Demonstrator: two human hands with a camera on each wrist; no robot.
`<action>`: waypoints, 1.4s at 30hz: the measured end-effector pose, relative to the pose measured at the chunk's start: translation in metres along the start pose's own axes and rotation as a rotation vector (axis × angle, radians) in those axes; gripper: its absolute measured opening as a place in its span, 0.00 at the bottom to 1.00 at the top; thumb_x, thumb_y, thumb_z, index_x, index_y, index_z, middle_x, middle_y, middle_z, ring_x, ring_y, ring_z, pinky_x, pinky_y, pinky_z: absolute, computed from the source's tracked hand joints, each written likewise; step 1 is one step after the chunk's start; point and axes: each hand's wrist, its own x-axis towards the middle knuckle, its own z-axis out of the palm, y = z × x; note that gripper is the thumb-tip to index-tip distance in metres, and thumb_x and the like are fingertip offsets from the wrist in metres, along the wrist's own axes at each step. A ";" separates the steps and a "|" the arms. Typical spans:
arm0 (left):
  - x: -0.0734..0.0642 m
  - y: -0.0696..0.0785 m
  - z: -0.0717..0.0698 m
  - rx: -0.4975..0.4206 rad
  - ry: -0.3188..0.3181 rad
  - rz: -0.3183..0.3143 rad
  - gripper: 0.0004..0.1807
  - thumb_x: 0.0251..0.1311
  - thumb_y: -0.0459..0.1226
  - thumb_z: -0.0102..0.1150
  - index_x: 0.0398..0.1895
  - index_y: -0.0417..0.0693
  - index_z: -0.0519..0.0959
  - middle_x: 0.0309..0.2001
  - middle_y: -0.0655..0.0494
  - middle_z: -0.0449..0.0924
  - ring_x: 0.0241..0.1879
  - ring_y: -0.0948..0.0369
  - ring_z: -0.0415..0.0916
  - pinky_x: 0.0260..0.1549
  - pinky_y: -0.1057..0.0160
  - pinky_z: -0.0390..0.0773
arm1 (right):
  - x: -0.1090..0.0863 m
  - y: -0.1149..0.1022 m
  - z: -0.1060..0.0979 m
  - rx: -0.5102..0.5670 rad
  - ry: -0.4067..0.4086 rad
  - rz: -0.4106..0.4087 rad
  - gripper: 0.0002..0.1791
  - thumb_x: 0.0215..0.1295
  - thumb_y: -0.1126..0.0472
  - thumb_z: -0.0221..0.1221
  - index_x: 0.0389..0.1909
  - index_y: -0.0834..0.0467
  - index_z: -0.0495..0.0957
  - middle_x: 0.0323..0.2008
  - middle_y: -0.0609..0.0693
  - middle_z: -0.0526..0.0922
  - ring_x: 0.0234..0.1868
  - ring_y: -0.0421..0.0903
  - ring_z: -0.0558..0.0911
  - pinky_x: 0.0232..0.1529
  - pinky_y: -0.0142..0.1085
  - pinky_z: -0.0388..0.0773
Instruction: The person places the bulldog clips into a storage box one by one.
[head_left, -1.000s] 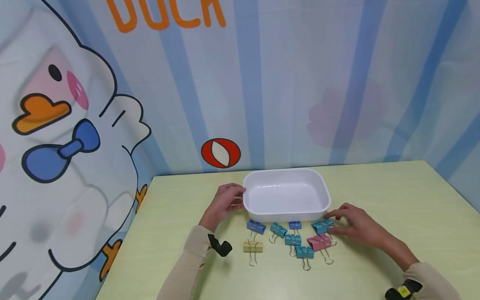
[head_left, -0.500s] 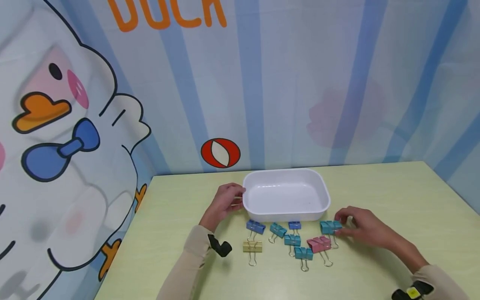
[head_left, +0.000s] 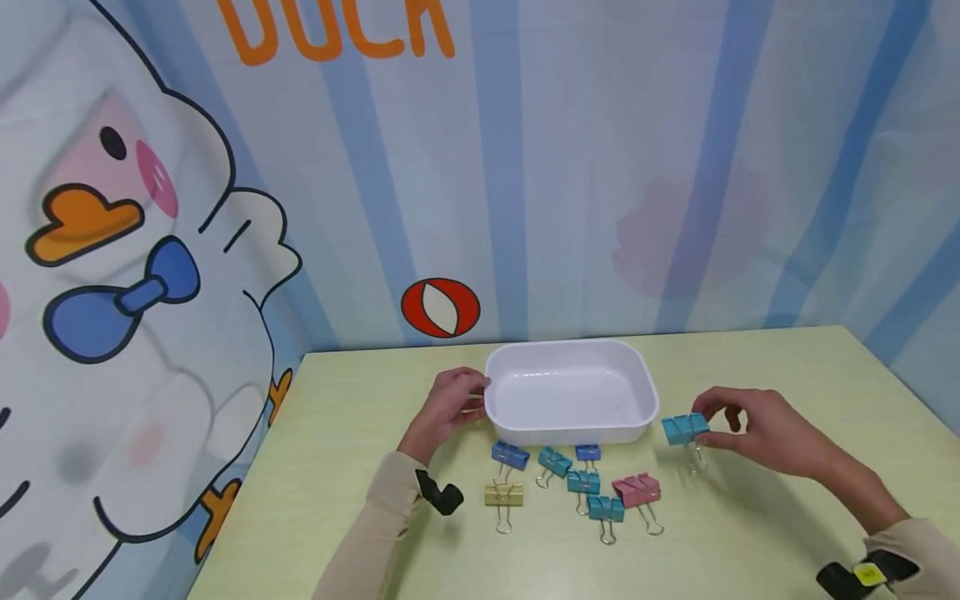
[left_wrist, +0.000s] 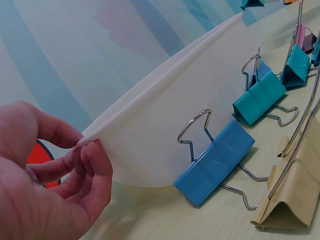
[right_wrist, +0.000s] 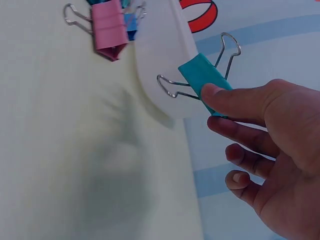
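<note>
A teal binder clip [head_left: 685, 428] is pinched between the thumb and index finger of my right hand [head_left: 772, 429], lifted over the table to the right of the white tray [head_left: 577, 435]. In the right wrist view both wire handles of this teal binder clip [right_wrist: 202, 77] stick out from its body. My left hand [left_wrist: 60, 175] pinches the tray's rim at its left end. Just in front of the tray lie a blue binder clip [left_wrist: 215, 162], a yellow one [head_left: 503, 495], a pink one [head_left: 637, 490], a small dark blue one [head_left: 588, 452] and several teal ones [head_left: 606, 508].
The pale wooden table [head_left: 787, 367] extends right of the tray and in front of the clips. A striped blue cloth backdrop [head_left: 555, 167] with a printed duck [head_left: 135, 333] hangs behind and to the left. The tray's bottom is bare white.
My right hand has drawn the teal clip rightward, away from beside the pink one, and raised it off the table. My left hand has stayed at the tray's rim.
</note>
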 end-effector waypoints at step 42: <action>-0.001 0.001 0.001 0.012 -0.011 -0.001 0.13 0.70 0.38 0.59 0.52 0.40 0.79 0.42 0.45 0.82 0.33 0.56 0.80 0.33 0.65 0.83 | 0.055 -0.063 -0.015 0.037 -0.032 0.013 0.44 0.54 0.44 0.78 0.68 0.57 0.73 0.58 0.57 0.80 0.28 0.42 0.74 0.24 0.34 0.73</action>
